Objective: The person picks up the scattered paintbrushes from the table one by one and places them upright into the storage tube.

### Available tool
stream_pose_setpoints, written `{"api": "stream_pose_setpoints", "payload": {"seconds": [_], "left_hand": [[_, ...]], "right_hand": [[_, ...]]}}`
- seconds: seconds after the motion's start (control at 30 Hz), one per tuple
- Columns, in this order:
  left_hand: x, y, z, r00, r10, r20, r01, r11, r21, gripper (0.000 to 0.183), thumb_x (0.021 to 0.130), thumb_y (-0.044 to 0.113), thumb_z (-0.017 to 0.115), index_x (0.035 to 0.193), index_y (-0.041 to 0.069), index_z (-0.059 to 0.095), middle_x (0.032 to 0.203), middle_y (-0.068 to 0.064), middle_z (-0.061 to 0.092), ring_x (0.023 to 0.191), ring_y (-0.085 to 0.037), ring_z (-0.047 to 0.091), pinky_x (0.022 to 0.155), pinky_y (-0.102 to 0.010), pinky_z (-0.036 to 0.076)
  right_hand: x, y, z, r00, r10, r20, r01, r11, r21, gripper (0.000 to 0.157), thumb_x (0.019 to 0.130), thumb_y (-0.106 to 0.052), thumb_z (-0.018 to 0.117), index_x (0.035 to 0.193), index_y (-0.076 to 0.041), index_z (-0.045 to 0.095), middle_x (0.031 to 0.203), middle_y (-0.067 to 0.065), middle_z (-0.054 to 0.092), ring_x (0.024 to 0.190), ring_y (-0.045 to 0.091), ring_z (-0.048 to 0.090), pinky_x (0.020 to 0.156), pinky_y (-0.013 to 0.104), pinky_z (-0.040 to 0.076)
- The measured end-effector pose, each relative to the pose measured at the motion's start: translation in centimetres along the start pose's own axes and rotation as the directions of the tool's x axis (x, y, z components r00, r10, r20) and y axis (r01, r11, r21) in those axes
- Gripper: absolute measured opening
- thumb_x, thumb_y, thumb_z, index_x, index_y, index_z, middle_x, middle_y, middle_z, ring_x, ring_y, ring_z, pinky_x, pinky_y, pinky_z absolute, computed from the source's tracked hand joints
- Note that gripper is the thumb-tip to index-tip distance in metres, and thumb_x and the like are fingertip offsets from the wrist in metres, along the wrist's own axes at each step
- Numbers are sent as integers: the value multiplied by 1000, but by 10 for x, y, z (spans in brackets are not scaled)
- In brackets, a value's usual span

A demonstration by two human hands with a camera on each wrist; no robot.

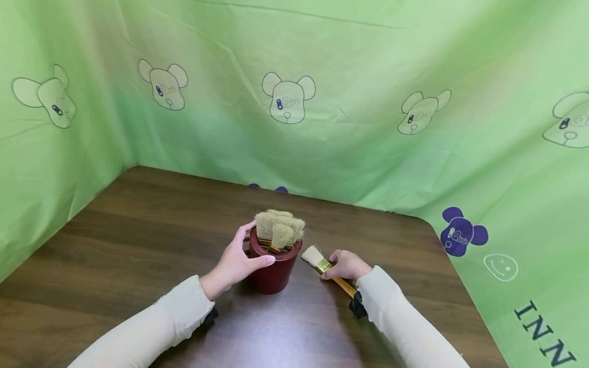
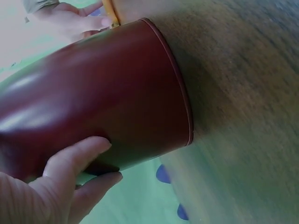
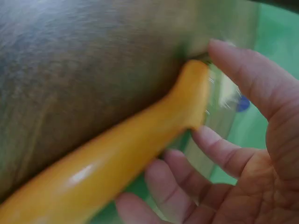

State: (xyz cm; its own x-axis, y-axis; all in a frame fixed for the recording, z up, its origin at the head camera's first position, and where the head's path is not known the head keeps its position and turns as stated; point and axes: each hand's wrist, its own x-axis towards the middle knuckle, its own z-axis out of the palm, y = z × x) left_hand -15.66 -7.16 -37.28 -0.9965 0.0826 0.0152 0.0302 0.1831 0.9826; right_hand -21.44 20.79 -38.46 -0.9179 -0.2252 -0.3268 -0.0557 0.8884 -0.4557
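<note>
A dark red round container (image 1: 272, 275) stands on the table, with several paintbrushes (image 1: 281, 227) in it, bristles up. My left hand (image 1: 235, 258) holds its side near the rim, thumb at the front and fingers around the far side. In the left wrist view the smooth wall of the container (image 2: 107, 88) fills the middle. To its right, my right hand (image 1: 347, 266) pinches another paintbrush (image 1: 342, 286) by the metal band below its pale bristles. The orange handle (image 3: 107, 158) crosses the right wrist view. Whether this brush touches the table cannot be told.
The brown wooden table (image 1: 152, 230) has rounded far corners. Green fabric (image 1: 349, 61) printed with cartoon animal heads hangs behind it and along both sides. Dark wrist devices show at both sleeves.
</note>
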Motion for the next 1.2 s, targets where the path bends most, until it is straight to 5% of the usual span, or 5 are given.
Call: {"api": "stream_pose_setpoints", "payload": {"seconds": [0.3, 0.6, 0.83, 1.07, 1.2], "left_hand": [[1, 3, 2, 1000, 10, -4, -11, 1000, -7, 87, 75, 12, 81, 146, 8, 32, 132, -19, 48, 117, -35, 51, 92, -49, 43], [1, 5, 1, 1000, 15, -9, -15, 1000, 4, 86, 74, 13, 81, 145, 8, 32, 130, -19, 48, 117, -35, 51, 94, -50, 42], [1, 4, 1, 1000, 15, -2, -15, 1000, -4, 86, 75, 12, 81, 146, 9, 32, 131, -19, 48, 116, -33, 52, 92, -49, 43], [1, 2, 0, 1000, 5, 3, -5, 1000, -2, 86, 75, 13, 81, 146, 9, 32, 132, -20, 47, 118, -35, 50, 94, -50, 42], [0, 0, -1, 1000, -2, 1, 2, 1000, 10, 86, 75, 14, 81, 146, 9, 31, 132, -20, 47, 120, -35, 49, 94, -51, 41]], "right_hand": [[1, -6, 1, 992, -57, -115, 46, 994, -101, 30, 63, -10, 76, 87, -1, 60, 80, 6, 60, 71, 19, 52, 65, 33, 45], [-9, -28, -45, 945, -17, -326, 109, 957, 268, 46, 73, -7, 71, 112, 7, 52, 94, 17, 58, 77, 23, 57, 65, 34, 54], [-46, -71, -75, 906, 129, -403, 187, 732, 655, 52, 84, -8, 68, 126, 4, 40, 99, 8, 49, 77, 7, 56, 68, 30, 56], [-72, -104, -81, 852, 183, -490, 318, 563, 763, 43, 85, -5, 68, 119, -7, 41, 99, 6, 47, 78, 7, 57, 66, 27, 55], [-77, -119, -71, 835, 156, -527, 427, 420, 801, 36, 86, 3, 64, 109, -10, 40, 96, 5, 44, 81, 10, 56, 68, 32, 56]]}}
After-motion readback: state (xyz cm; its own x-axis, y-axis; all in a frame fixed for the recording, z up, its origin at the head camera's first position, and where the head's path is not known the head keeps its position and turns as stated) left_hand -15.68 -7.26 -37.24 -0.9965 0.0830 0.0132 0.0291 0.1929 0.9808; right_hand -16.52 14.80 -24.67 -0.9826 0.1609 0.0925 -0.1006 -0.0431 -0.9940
